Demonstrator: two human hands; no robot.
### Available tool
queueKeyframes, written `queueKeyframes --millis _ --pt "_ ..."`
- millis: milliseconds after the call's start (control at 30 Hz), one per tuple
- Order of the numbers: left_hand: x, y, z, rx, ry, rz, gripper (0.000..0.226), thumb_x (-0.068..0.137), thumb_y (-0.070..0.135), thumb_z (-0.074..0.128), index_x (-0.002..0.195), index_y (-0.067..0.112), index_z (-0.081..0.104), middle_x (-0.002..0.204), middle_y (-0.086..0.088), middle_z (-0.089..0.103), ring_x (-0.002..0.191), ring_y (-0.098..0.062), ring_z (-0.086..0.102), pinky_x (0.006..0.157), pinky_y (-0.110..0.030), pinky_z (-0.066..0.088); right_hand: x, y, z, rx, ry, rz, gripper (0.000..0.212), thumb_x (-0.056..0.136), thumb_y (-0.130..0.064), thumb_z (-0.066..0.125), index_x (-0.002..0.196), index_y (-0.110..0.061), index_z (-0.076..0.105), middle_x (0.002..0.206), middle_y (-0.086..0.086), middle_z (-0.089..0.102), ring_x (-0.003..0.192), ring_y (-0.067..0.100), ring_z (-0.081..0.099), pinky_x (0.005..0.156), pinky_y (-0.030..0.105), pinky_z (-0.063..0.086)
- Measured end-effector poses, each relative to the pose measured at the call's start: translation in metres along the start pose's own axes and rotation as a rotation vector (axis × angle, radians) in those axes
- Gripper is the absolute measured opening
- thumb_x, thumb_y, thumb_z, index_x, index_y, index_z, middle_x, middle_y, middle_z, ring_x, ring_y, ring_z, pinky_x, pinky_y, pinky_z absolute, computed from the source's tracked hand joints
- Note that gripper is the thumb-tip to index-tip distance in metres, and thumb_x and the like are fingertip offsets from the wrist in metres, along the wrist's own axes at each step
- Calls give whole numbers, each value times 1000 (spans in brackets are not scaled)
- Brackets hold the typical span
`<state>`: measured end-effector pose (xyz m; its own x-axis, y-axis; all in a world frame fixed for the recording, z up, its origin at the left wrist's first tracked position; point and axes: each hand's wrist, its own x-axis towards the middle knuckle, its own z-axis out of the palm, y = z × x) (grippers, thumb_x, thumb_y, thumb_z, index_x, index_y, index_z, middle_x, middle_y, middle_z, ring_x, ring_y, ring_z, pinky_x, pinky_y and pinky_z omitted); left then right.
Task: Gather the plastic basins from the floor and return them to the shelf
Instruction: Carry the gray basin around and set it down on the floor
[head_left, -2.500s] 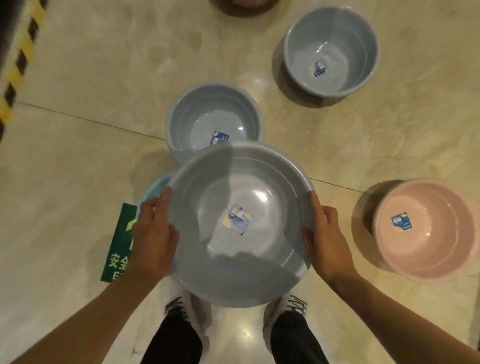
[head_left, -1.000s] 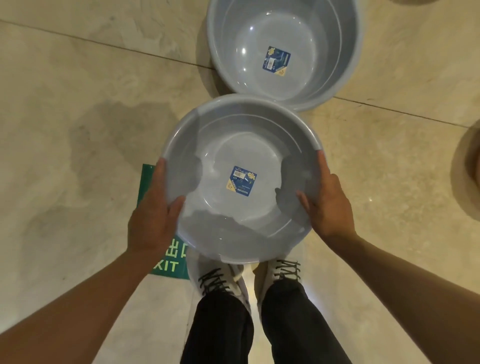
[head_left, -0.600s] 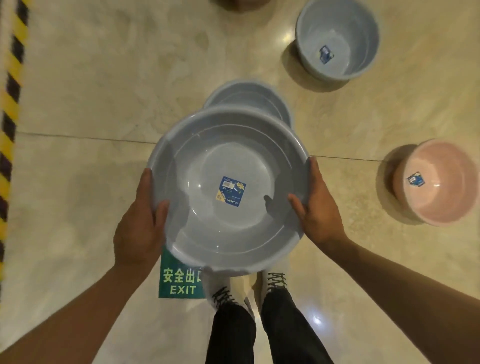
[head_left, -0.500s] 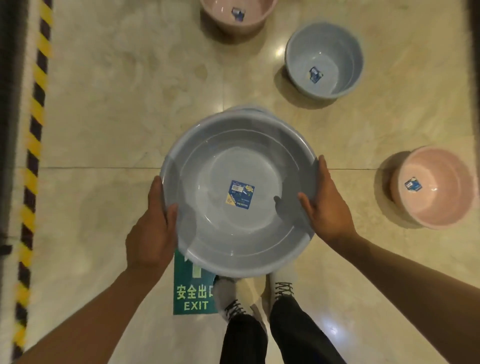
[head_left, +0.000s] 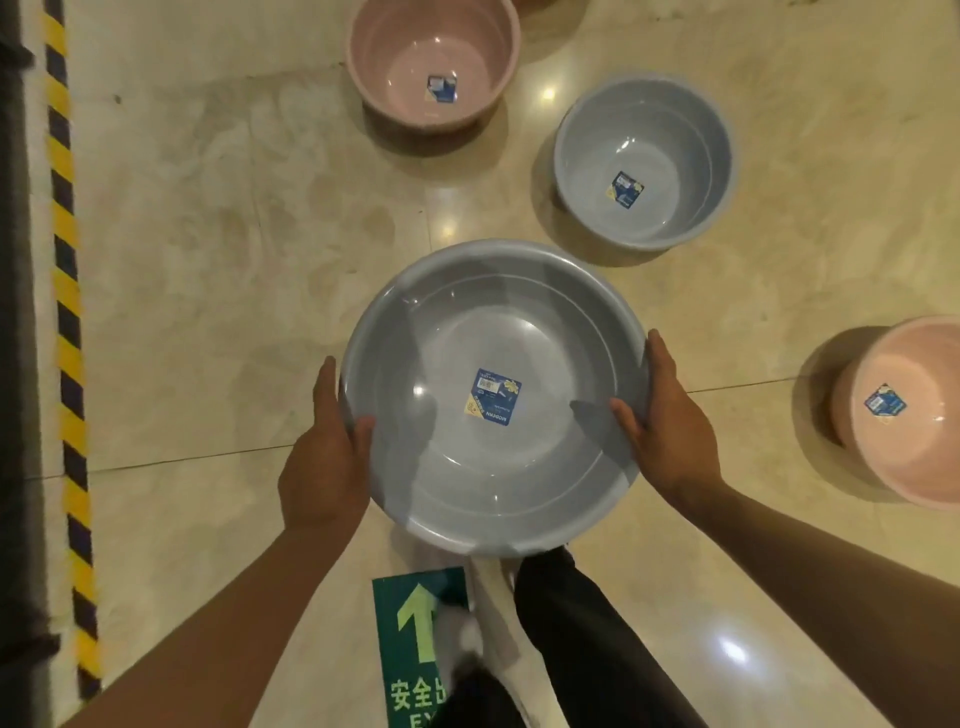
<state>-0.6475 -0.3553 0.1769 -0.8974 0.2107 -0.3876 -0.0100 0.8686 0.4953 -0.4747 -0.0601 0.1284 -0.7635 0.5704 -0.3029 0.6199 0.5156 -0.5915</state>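
Observation:
I hold a wide grey plastic basin (head_left: 467, 322) with a blue sticker in its bottom, level in front of me above the floor. My left hand (head_left: 327, 457) grips its left rim, thumb inside. My right hand (head_left: 670, 426) grips the right rim, thumb also inside. On the floor stand a deeper grey basin (head_left: 644, 161) ahead to the right, a pink basin (head_left: 431, 57) at the top, and another pink basin (head_left: 904, 415) at the right edge. No shelf is in view.
The floor is polished beige tile. A green exit sign sticker (head_left: 415, 649) lies by my feet. Yellow and black hazard tape (head_left: 67, 312) runs along the left edge beside a dark strip.
I have moved forward with the basin still held in both hands. The far pink basin now shows fully. The second grey basin seen just behind the held one is no longer visible.

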Motion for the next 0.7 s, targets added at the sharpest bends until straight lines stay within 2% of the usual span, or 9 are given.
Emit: queueKeyframes --millis 67,133,233,400,467,533,567,633,700 --pt "21 -4 20 -5 -5 -73 65 102 30 50 158 23 17 85 -11 68 74 -34 65 69 -47 55 14 7 18 25 31 72 74 100 -55 52 158 -31 14 145 -3 54 112 29 64 80 49 58" --pt "40 -8 38 6 -24 -78 48 101 25 51 145 17 34 90 -8 66 79 -34 64 64 -40 48 29 15 36 35 64 99 60 99 -56 49 149 -30 28 125 -10 58 98 23 63 69 36 52" --pt "65 -16 60 34 -59 -102 36 101 22 52 134 13 42 90 -6 64 79 -31 62 63 -37 44 41 31 61 41 65 146 47 97 -54 50 133 -26 39 108 -11 54 83 16 57 57 23 38" --pt "96 -35 95 -18 -85 -10 35 100 19 53 135 17 46 105 -2 64 91 -25 61 66 -34 45 53 52 96 -52 48 356 44 100 -33 60 136 -12 47 129 10 49 103 26 53 75 37 45" --pt "105 -44 107 -17 -93 56 44 99 15 55 142 15 46 126 -6 59 113 -26 57 88 -37 48 56 54 107 -77 27 413 52 99 -34 61 141 -8 47 142 19 38 123 37 46 89 47 50" --pt "114 -54 120 25 -144 127 58 97 13 57 151 12 37 148 -11 45 137 -27 41 112 -40 36 55 56 118 -67 -4 397 63 97 -37 62 149 -9 41 151 23 27 135 43 35 103 52 43" --pt "118 -59 128 38 -178 150 65 96 16 60 155 13 32 156 -13 37 144 -28 33 117 -44 31 53 58 125 -56 -20 386 69 95 -39 64 153 -13 37 154 23 22 136 45 31 106 54 41" --pt "124 -69 144 29 -219 147 84 92 23 68 160 26 19 165 -11 16 151 -29 21 118 -46 28 50 64 139 -40 -49 384 83 90 -41 71 158 -24 27 158 19 15 137 47 29 105 57 41" --pt "127 -81 162 -22 -230 125 97 89 28 72 158 43 5 167 -2 4 150 -26 22 111 -41 34 48 73 154 -24 -59 347 92 89 -39 74 160 -32 16 160 16 10 137 48 31 105 58 42"
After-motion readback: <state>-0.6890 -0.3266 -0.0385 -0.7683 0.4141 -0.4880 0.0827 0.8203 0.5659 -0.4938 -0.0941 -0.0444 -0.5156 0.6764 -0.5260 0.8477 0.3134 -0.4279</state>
